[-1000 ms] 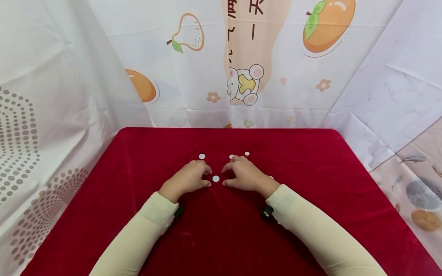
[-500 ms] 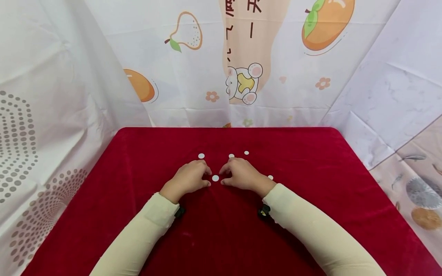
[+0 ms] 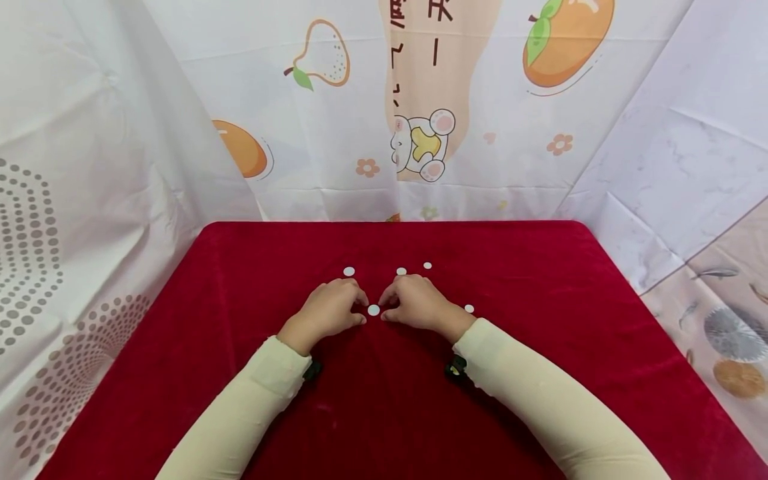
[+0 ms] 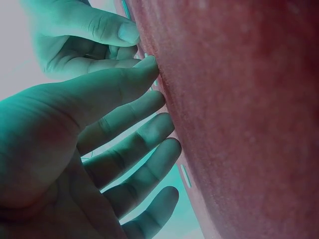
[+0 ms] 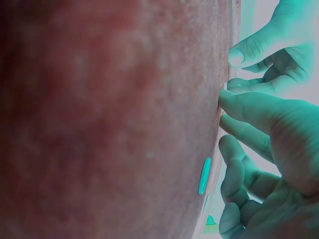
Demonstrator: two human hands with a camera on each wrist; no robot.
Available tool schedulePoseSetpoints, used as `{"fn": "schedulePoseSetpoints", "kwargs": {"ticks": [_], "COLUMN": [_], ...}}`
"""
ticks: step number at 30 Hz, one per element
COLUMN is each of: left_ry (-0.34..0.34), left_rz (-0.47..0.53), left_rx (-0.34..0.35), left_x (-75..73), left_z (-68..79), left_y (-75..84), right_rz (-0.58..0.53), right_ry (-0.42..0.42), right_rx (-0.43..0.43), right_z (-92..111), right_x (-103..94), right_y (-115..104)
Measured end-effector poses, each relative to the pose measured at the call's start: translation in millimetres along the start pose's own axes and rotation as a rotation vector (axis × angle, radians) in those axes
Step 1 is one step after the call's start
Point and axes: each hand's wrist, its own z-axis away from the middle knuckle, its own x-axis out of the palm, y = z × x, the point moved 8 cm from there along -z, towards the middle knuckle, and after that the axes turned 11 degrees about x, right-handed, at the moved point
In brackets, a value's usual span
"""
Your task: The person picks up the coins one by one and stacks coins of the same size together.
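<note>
Between my two hands a small flat white disc (image 3: 373, 310) lies on the red cloth. My left hand (image 3: 330, 307) rests on its left side, thumb and forefinger spread apart, with nothing held. In the left wrist view its fingers (image 4: 144, 134) are loosely extended, tips at the cloth. From the right, my right hand (image 3: 420, 303) has its thumb and forefinger tips close to the disc; whether they touch it I cannot tell. Its other fingers (image 5: 234, 174) bend loosely in the right wrist view. Another white disc (image 3: 401, 271) shows just beyond the right knuckles.
More white discs lie about: one behind the left hand (image 3: 349, 271), a smaller disc (image 3: 427, 265) at the back and one disc (image 3: 469, 309) beside the right wrist. Red cloth (image 3: 384, 413) covers the table, and a printed white curtain (image 3: 336, 133) hangs behind its far edge.
My right hand has shifted slightly left, closer to the middle disc, uncovering the disc by its wrist. The left hand has stayed nearly still.
</note>
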Motion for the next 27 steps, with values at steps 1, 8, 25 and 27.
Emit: {"fn": "schedulePoseSetpoints", "kwargs": {"ticks": [1, 8, 25, 27], "left_ry": [0.000, -0.006, 0.012, 0.011], "left_rz": [0.001, -0.002, 0.003, 0.005], "left_rx": [-0.001, -0.003, 0.020, 0.019], "left_x": [0.0, 1.1, 0.5, 0.9], "left_z": [0.1, 0.2, -1.1, -1.1], "left_y": [-0.1, -0.4, 3.2, 3.4], "right_rz": [0.001, 0.020, 0.033, 0.034], "right_ry": [0.001, 0.003, -0.006, -0.008], "right_rx": [0.000, -0.006, 0.012, 0.014], "right_z": [0.1, 0.5, -3.1, -3.4], "right_x": [-0.1, -0.1, 2.1, 2.9], "right_y": [-0.4, -4.4, -7.2, -6.9]}}
